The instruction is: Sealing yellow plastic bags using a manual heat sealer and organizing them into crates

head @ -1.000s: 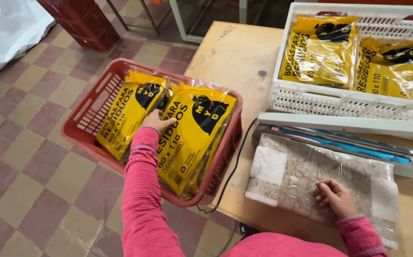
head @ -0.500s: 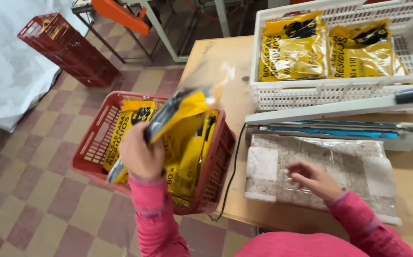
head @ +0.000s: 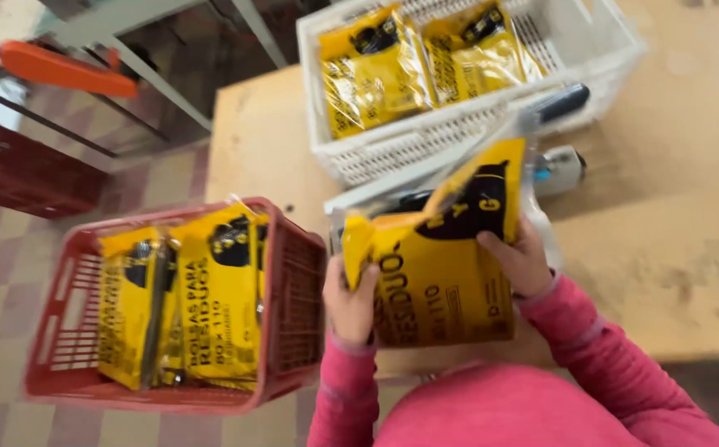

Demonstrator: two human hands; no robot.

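Note:
I hold a yellow and black plastic packet point(head: 440, 265) in front of me over the near edge of the wooden table point(head: 674, 223). My left hand point(head: 349, 300) grips its left edge and my right hand point(head: 518, 258) grips its right side. A red plastic basket point(head: 293, 281) stands on the tiled floor to the left, with several more yellow packets point(head: 202, 298) standing in it. A white plastic crate point(head: 459, 124) on the table beyond the held packet holds two yellow packets point(head: 372, 70).
A sealing machine with a dark handle point(head: 560, 101) lies on the table behind the held packet, mostly hidden. A dark red crate point(head: 12, 170) and an orange-topped metal frame point(head: 61, 70) stand on the floor at the far left.
My left hand lifted a packet out of the red basket and brought it over the table. My right hand left the table pad and took hold of the packet's right side.

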